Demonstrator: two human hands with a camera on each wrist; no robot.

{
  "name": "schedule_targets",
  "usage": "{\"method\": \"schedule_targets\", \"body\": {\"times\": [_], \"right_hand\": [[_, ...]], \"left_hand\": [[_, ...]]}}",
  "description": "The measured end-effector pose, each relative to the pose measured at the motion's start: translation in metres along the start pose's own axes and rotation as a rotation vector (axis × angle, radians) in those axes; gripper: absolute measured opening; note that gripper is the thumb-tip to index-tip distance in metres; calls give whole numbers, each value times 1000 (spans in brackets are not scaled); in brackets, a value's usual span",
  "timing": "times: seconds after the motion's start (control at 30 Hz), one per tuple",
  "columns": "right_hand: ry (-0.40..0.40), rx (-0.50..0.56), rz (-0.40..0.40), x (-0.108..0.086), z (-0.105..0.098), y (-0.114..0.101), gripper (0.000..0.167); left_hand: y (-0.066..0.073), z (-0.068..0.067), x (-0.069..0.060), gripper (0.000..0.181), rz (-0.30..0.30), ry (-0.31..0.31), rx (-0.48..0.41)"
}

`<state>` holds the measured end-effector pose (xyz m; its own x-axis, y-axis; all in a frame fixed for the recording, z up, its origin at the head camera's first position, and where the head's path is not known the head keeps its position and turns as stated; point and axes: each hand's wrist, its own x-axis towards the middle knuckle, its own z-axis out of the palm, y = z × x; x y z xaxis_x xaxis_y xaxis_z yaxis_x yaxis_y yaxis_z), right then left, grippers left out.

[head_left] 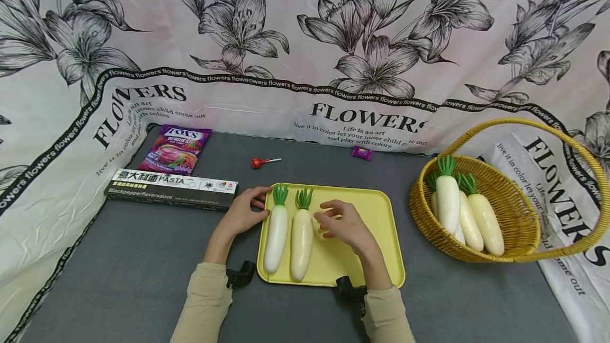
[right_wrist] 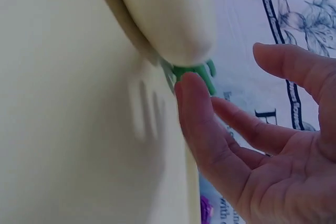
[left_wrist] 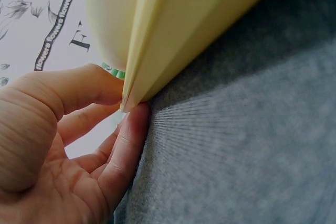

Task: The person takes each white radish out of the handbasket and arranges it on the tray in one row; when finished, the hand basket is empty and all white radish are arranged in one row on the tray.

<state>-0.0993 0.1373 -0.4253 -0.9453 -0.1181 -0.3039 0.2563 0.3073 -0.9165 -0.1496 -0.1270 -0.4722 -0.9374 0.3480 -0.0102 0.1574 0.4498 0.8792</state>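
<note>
Two white radishes with green tops lie side by side on the left part of a yellow tray: a whiter radish and a creamier radish. My left hand is at the tray's left edge, pinching the rim between thumb and fingers in the left wrist view. Over the tray, just right of the creamier radish's leaves, hovers my right hand, its fingers loosely bent and apart with nothing between them. The right wrist view shows these fingers near the green leaves.
A wicker basket with several more radishes stands on the right, its handle arching up. Left of the tray lie a pasta box and a purple candy bag. Behind it are a red lollipop and a small purple candy.
</note>
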Motion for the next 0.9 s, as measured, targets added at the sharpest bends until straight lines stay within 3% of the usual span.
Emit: {"method": "schedule_targets", "body": {"times": [0.4, 0.9], "right_hand": [[90, -99, -51, -4, -44, -14, 47], [199, -115, -111, -18, -109, -25, 54]], "left_hand": [[0, 0, 0, 54, 8, 1, -1], [-1, -1, 0, 54, -1, -5, 1]]}}
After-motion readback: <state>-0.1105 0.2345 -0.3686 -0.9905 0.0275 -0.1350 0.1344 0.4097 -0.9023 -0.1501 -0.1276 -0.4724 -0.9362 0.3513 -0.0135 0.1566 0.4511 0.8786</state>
